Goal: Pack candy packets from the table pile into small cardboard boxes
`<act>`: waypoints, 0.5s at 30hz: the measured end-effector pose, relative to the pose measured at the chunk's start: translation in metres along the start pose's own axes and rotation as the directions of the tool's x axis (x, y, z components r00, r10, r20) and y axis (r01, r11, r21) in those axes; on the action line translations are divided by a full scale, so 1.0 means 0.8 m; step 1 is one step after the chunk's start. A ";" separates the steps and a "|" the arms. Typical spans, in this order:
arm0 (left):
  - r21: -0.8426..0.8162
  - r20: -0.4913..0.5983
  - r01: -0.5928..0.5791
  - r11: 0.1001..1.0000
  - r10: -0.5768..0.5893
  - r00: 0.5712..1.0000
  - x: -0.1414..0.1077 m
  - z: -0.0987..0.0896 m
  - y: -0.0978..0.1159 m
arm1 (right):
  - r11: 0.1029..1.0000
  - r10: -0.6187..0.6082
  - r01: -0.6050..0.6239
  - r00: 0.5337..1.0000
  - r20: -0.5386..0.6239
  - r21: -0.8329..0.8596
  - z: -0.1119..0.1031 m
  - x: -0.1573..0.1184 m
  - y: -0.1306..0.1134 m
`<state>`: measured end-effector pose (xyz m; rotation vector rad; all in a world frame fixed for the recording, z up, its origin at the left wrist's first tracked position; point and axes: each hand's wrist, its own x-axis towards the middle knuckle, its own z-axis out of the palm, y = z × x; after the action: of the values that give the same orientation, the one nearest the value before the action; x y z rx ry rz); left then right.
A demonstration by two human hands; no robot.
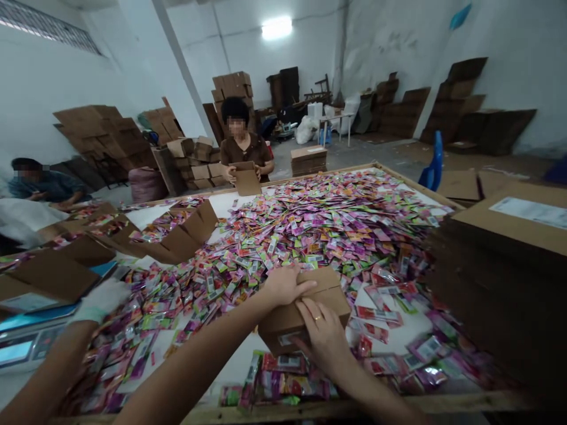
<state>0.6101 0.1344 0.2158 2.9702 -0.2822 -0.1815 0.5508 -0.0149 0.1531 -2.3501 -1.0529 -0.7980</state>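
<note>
My left hand (287, 284) lies over the top of a small brown cardboard box (325, 292), and my right hand (323, 339), with a gold ring, grips its near side. The box is tilted, and a few packets show at its lower opening. Beneath my hands spreads a large heap of pink, green and silver foil sachets (336, 224) on a white-covered table (398, 330). A gloved hand (101, 301) from another person reaches in at the left, beside a digital scale (31, 348).
A tall stack of flat cardboard (487, 283) rises at the right. Open cardboard boxes (177, 236) stand on the table's left side. Across the table, a person (243, 147) holds a box, and another person (39, 186) sits far left. Cardboard stacks line the walls.
</note>
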 end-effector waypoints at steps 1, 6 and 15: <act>0.025 -0.018 0.006 1.000 -0.006 1.000 -0.002 0.003 0.001 | 0.999 -0.011 0.009 0.999 -0.031 -0.047 0.010 -0.005 -0.003; 0.122 -0.067 0.016 0.992 -0.008 0.998 -0.005 0.026 -0.008 | 0.995 -0.027 0.020 0.997 -0.068 -0.093 0.027 -0.017 -0.010; -0.161 -0.123 -0.209 0.965 0.191 0.974 -0.027 -0.004 -0.010 | 0.999 0.045 -0.048 0.993 -0.106 -0.026 0.020 -0.009 0.015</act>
<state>0.5906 0.1470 0.2202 2.7456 -0.5220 -0.0216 0.5614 -0.0164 0.1352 -2.3199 -0.9457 -0.9147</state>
